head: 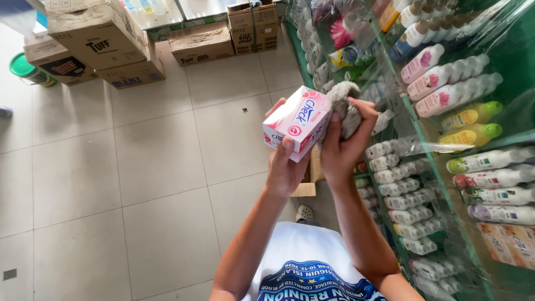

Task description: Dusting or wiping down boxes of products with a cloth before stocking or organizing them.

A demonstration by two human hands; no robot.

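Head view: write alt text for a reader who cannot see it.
A person's left hand holds a small pink-and-white box while the right hand presses a grey cloth against it, beside shelves of bottles; cardboard cartons stand on the tiled floor.

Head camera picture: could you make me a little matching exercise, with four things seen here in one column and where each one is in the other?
Things:
1. pink and white box
2. grey cloth
3. cardboard cartons
4. green bucket

Places:
A. stacked on the tiled floor at the top left
B. bunched in the right hand, pressed against the box
C. at the far left edge, beside the cartons
D. held up in the left hand, thumb on its front

Pairs: 1-D, 2-B, 3-A, 4-C
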